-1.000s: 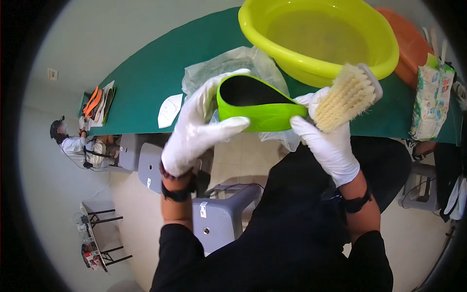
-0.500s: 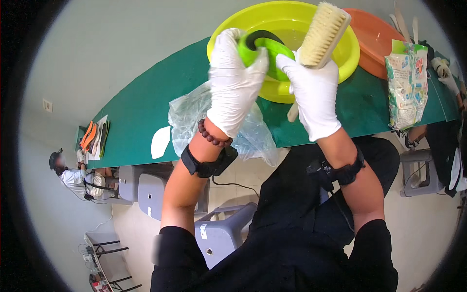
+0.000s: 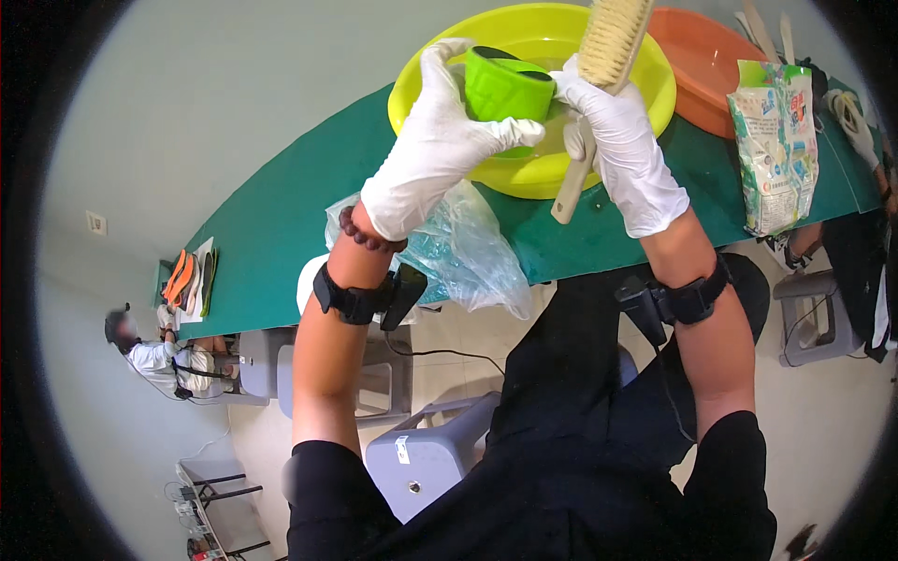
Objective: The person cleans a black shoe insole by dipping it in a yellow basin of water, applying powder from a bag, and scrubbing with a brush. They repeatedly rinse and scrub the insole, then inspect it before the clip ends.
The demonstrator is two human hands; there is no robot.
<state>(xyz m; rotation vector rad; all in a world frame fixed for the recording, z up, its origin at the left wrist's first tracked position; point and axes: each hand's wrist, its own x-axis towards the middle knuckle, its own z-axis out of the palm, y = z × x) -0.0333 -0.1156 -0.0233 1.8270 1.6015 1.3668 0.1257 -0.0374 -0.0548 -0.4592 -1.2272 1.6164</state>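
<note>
My left hand [image 3: 430, 140], in a white glove, is closed on a bright green insole [image 3: 505, 92] with black patches, which is bent into a curve above the yellow basin [image 3: 404, 93]. My right hand [image 3: 631, 145], also gloved, grips a scrubbing brush [image 3: 613, 42] with pale bristles. Its bristle head points up and away, and the handle comes out below the fingers. The right thumb side sits against the insole's right end. Some liquid seems to lie in the basin, though hands and insole hide much of it.
Beside the yellow basin are an orange basin [image 3: 697, 75] and an upright printed plastic packet [image 3: 776, 154]. A clear plastic bag [image 3: 472, 248] lies at the green table's [image 3: 290, 201] near edge. Several insoles [image 3: 182, 278] lie far left by a seated person [image 3: 164, 360]. Grey stools [image 3: 426, 463] stand below.
The insole has been turned, so more of its green face shows. My left hand has shifted its hold and spread around it. The brush has moved slightly left and up.
</note>
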